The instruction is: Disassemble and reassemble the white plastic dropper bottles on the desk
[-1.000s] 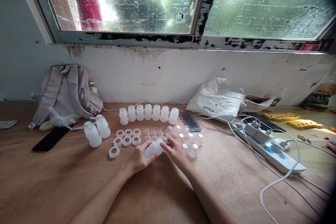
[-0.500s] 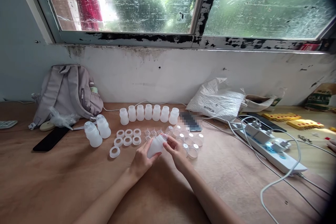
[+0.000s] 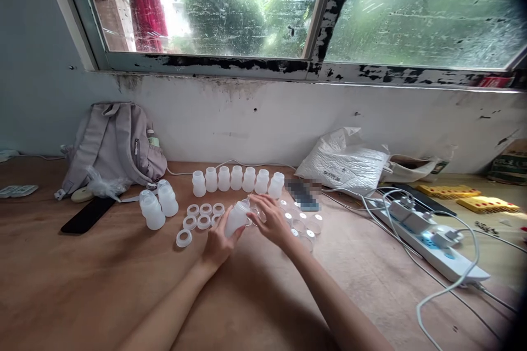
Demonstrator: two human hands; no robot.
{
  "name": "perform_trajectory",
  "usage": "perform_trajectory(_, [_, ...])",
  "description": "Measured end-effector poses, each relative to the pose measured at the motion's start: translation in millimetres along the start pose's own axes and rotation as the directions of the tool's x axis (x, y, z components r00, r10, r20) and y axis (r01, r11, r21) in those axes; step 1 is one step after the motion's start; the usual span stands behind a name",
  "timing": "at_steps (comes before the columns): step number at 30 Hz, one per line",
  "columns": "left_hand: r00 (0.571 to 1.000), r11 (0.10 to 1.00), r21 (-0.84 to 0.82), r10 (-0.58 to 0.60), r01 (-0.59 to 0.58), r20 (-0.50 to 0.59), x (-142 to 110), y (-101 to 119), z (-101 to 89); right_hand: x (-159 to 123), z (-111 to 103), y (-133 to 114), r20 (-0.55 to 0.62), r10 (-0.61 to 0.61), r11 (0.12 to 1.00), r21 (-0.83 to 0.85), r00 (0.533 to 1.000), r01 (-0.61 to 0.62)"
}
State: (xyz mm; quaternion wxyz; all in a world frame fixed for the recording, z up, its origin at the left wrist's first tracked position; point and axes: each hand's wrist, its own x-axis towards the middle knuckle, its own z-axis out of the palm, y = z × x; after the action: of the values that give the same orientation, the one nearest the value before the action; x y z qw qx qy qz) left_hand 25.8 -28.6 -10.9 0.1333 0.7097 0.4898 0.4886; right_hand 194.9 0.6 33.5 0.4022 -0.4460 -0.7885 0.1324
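Note:
My left hand (image 3: 219,242) grips a small white plastic bottle (image 3: 236,217), held nearly upright above the wooden table (image 3: 82,279). My right hand (image 3: 269,220) reaches past the bottle's neck, fingers spread over small clear parts (image 3: 252,211) lying on the table; what it touches is hidden. Behind them stands a row of several white bottles (image 3: 236,178). White rings (image 3: 200,218) lie to the left, one ring (image 3: 184,238) apart from them. Clear caps (image 3: 307,225) lie to the right. Two capped bottles (image 3: 158,205) stand further left.
A grey backpack (image 3: 115,145) leans on the wall at the left, a black phone (image 3: 88,215) in front of it. A white plastic bag (image 3: 346,167), a power strip (image 3: 428,241) with cables and yellow blocks (image 3: 488,204) lie to the right.
The bottle has gone from lying tilted to nearly upright and moved away from me. My right hand has left its neck and reached out over the small parts. The view shifted slightly.

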Motion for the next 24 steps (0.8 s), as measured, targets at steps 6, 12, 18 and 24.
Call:
perform_trajectory(6, [0.993, 0.986, -0.133, -0.093, 0.101, 0.066, 5, -1, -3.4, -2, -9, 53, -0.126, 0.086, 0.727, -0.671, 0.988, -0.149])
perform_trajectory(12, [0.983, 0.972, -0.185, -0.116, 0.142, 0.144, 5, 3, -5.8, -8, -5, 61, -0.096, 0.077, 0.79, -0.601, 0.992, -0.119])
perform_trajectory(18, [0.971, 0.952, -0.261, -0.107, 0.162, 0.214, 5, 8, -11.0, -2, -17, 40, -0.433, 0.19, 0.981, 0.116, 0.881, -0.154])
perform_trajectory(24, [0.956, 0.936, -0.316, -0.06, 0.154, 0.288, 4, 14, -15.0, -7, -7, 9, -0.253, 0.357, 0.764, 0.633, 0.899, -0.125])
